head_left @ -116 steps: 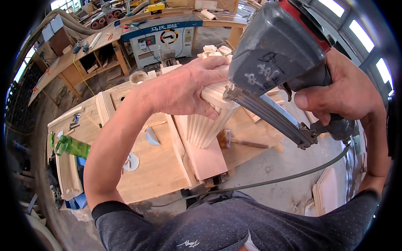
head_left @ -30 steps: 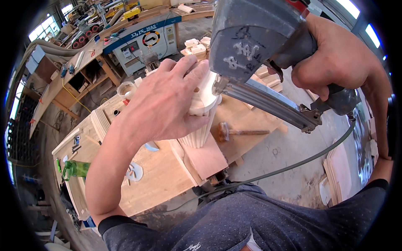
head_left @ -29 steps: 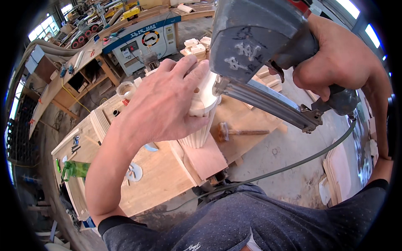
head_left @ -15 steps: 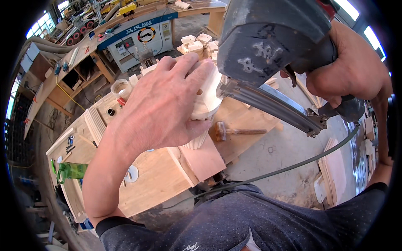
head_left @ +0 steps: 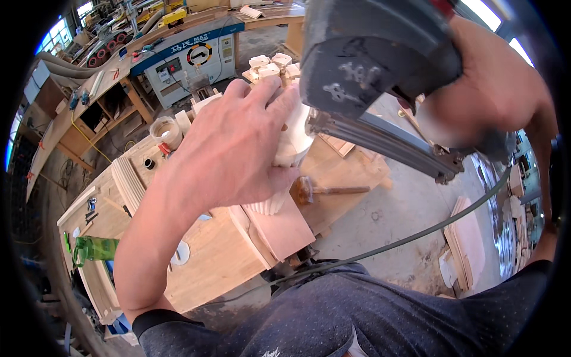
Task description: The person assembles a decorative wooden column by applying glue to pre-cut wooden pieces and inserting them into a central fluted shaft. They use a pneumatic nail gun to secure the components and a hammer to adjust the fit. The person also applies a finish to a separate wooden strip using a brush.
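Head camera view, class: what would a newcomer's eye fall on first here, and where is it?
Probably the bulky dark pneumatic nail gun at upper right of centre, gripped by the right hand, its nose at the edge of a pale wooden cap. Next, the left hand spread over that cap, atop a fluted wooden piece near the middle. Then the bright green bottle at far left.

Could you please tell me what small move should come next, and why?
I would probably shift the left hand slightly away from the nail gun: that hand grips the wooden cap, its fingertips close to the gun's nose, which the right hand holds at the cap's edge.
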`<state>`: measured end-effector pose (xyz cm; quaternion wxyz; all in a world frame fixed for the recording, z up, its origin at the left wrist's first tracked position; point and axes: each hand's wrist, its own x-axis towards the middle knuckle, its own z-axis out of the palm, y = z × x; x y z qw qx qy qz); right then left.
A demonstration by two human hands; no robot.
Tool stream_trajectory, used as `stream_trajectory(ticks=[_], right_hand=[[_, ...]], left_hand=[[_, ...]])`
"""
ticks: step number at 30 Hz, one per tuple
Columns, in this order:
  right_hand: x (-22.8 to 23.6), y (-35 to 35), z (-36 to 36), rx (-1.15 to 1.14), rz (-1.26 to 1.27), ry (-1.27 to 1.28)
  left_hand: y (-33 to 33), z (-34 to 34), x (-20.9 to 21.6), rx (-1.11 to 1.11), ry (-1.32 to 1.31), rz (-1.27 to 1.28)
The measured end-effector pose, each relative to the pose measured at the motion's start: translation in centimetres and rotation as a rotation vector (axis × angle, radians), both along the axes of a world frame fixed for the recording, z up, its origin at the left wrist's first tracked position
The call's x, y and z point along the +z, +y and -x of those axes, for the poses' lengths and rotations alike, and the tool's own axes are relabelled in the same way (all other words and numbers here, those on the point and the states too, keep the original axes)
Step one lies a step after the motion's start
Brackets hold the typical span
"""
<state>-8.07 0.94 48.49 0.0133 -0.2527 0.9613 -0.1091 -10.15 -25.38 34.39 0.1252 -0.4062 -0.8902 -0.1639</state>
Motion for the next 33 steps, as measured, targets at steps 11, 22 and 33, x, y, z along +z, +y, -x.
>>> stream_trajectory(ticks=[11, 22, 33], right_hand=[[2.3, -1.6, -6.7, -0.277, 0.013, -0.233], [-5.5, 4.3, -8.8, -0.125, 1.128, -0.405], [-17.6, -9.1, -11.5, 0.087, 1.135, -0.737]], left_hand=[[1.3, -0.1, 1.0, -0.065, 0.042, 0.03], [-1.6, -3.3, -1.9, 0.096, 0.333, -0.283], [-1.6, -24.0, -13.5, 0.436, 0.274, -0.493]])
